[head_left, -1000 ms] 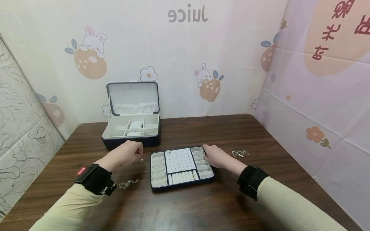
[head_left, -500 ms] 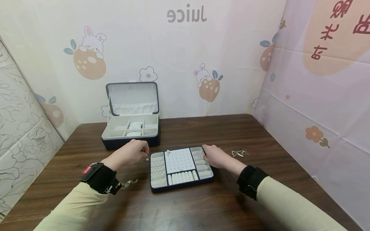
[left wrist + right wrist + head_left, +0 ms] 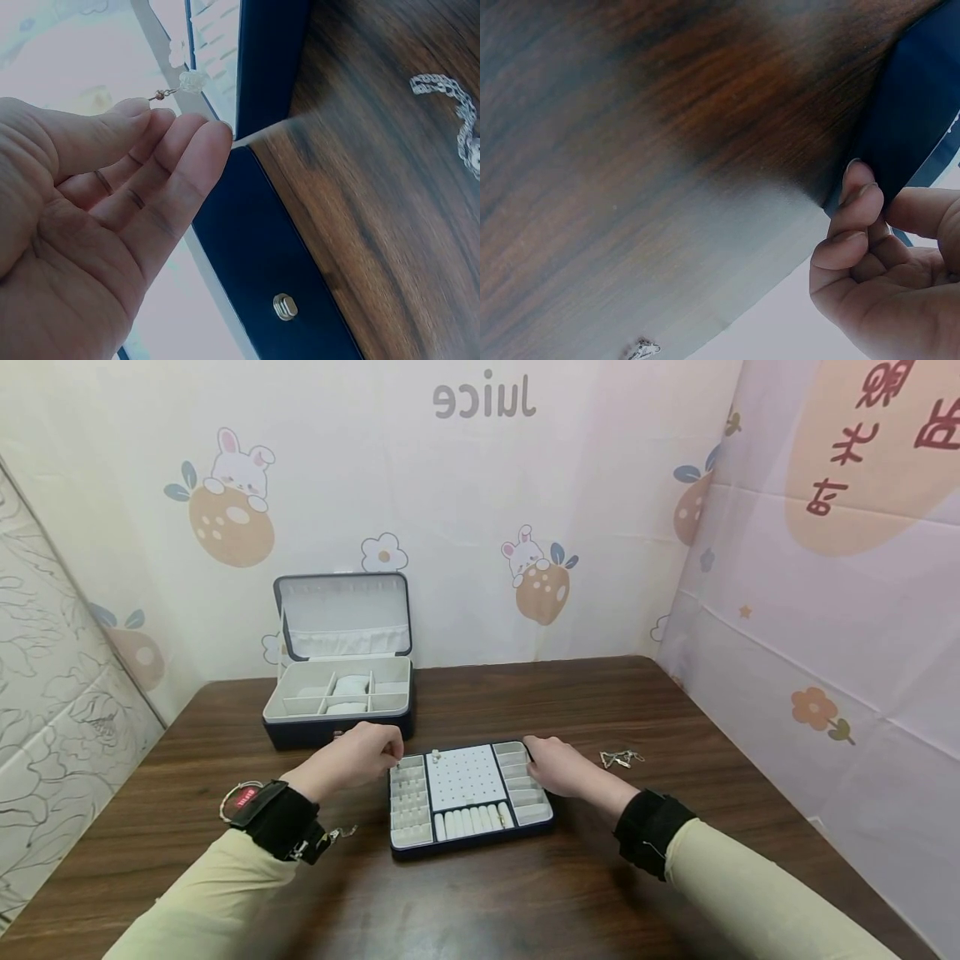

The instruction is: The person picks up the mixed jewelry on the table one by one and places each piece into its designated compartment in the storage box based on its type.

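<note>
My left hand (image 3: 352,762) hovers over the far left corner of the navy jewelry tray (image 3: 480,845). Thumb and index finger pinch a dangling earring (image 3: 193,81) by its thin metal end; a pale, clear bead-like pendant hangs from it. The right hand (image 3: 557,767) grips the tray's right edge, with the thumb on the rim and curled fingers against the outer wall (image 3: 911,112). On the tray's dotted white panel (image 3: 468,781), a small pale earring (image 3: 436,755) sits at the upper left corner. A gold-coloured ring (image 3: 502,817) shows in the ring rolls.
Behind my left hand stands an open navy jewelry box (image 3: 300,733) with divided compartments and its lid raised. A silvery chain (image 3: 347,832) lies left of the tray, partly behind the left wrist strap. Another chain (image 3: 621,758) lies right of the tray.
My left hand has moved right with the earring, from beside the tray to over its far left corner. The right hand has stayed on the tray's edge.
</note>
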A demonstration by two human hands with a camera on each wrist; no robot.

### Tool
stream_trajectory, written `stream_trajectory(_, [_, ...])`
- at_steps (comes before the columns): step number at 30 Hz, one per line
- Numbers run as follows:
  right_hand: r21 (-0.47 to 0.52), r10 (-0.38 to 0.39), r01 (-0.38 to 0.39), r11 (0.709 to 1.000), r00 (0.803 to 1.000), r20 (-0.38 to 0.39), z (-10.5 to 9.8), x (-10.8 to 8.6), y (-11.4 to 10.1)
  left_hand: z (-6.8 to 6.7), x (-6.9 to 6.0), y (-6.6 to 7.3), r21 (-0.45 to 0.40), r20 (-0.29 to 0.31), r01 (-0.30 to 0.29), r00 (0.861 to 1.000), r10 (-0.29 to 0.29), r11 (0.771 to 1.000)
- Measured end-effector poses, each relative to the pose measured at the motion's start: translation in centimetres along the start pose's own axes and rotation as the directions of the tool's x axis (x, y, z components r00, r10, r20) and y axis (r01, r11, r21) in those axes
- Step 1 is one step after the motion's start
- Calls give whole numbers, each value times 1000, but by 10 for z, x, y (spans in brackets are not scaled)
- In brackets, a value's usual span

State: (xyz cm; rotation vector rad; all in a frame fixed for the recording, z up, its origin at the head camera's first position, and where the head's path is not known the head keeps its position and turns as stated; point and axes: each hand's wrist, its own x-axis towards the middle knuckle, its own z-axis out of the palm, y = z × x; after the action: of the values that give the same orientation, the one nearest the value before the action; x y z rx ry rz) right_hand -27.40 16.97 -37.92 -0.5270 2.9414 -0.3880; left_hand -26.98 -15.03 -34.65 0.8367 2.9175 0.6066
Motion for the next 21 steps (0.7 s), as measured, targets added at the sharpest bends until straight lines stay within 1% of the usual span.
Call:
stream_trajectory(7, [8,6,-6,1000,1000,8,-1,0,-2,4,5,4,1,9,3,1000,-3,1000])
stream_trajectory(8, [6,6,-6,1000,1000,7,-1,0,-2,5,6,4,-1,8,-4,1000,4,1000])
stream_trajectory(16, [-12,-15,15,1000,1000,-5,-2,-1,-3,11,10,7,-45,33,-1,999,2,999])
stream_trajectory(21, [-19,-14,14,1000,1000,-7,-2,-1,-2,12,12,8,-29,44,-15,999,16,999])
